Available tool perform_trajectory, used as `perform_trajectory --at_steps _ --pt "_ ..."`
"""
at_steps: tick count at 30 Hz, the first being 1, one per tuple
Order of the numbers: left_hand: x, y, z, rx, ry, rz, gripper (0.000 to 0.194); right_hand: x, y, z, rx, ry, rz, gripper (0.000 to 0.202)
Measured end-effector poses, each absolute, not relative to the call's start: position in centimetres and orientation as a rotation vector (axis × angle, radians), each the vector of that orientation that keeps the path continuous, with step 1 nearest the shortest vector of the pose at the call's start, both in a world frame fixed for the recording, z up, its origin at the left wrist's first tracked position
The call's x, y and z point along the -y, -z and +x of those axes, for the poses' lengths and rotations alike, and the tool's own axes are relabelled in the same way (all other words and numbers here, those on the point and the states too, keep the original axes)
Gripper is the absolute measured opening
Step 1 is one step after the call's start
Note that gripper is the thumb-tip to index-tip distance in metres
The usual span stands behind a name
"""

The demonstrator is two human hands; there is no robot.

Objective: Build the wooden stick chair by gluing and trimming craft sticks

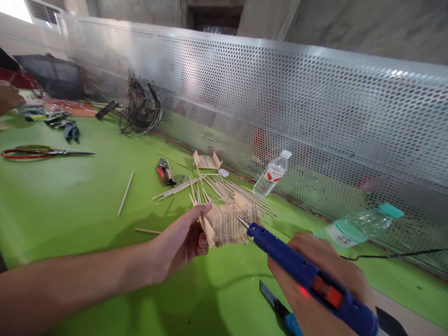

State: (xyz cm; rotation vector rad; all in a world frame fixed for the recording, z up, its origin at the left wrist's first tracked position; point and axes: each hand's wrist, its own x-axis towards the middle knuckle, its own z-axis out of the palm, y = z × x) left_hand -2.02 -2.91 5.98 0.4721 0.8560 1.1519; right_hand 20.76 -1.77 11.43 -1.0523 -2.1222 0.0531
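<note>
My left hand (185,235) grips the left end of a small model made of wooden sticks (227,224), thumb on top and fingers curled beneath. Shiny glue-like streaks show along the sticks' surface. In my right hand (322,280) is a blue hot glue gun (301,268) with a red switch and a lit red light. Its metal nozzle points at the middle of the stick model; whether it touches cannot be told. Behind the model, loose wooden sticks (227,186) lie in a spread pile. A smaller stick piece (207,161) with raised sides sits farther back.
A box cutter (276,305) lies below my right hand. Two plastic bottles, one upright but tilted-looking (273,175) and one green-capped (364,226), stand right, before a perforated metal panel (315,116). Pliers (164,172), scissors (45,152) and a wire bundle (140,107) lie left.
</note>
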Motion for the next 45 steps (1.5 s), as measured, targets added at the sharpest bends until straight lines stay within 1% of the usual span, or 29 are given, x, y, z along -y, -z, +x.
perform_trajectory --at_steps 6,11,13,18,20,25,31,35,38,42,45 --pt "3.0 -5.6 -2.0 -0.872 -1.165 0.474 0.041 1.8 -11.5 20.4 2.114 0.017 -1.038 0.028" --pt "3.0 -5.6 -2.2 -0.888 -1.184 0.474 0.042 1.6 -11.1 20.8 2.153 -0.031 -1.067 0.029" --pt "3.0 -5.7 -2.3 -0.884 -1.204 0.464 0.039 1.5 -10.7 21.0 2.18 -0.038 -1.047 0.025" --pt "3.0 -6.4 -2.4 -0.866 -1.271 0.422 0.024 1.5 -10.4 20.9 2.177 -0.032 -1.084 0.021" --pt "3.0 -6.5 -2.4 -0.876 -1.282 0.415 0.023 1.4 -10.6 21.0 2.202 -0.019 -1.109 0.021" --pt "2.9 -6.0 -2.4 -0.836 -1.263 0.466 0.027 1.2 -11.6 20.9 2.299 -0.084 -1.086 0.028" --pt "2.7 -5.7 -2.7 -0.835 -1.263 0.461 0.029 1.9 -11.7 19.9 2.111 -0.199 -1.034 0.015" --pt "2.8 -5.8 -2.6 -0.87 -1.207 0.461 0.038 1.9 -11.4 20.1 2.116 -0.188 -1.023 0.006" --pt "2.9 -5.7 -2.4 -0.891 -1.17 0.473 0.043 1.7 -11.4 20.3 2.126 -0.166 -1.014 0.009" --pt "2.9 -5.5 -2.3 -0.91 -1.162 0.489 0.046 1.7 -11.4 20.4 2.17 -0.142 -0.998 0.008" --pt "3.0 -5.6 -2.3 -0.919 -1.162 0.487 0.046 1.8 -11.3 20.4 2.21 -0.125 -1.045 0.016"
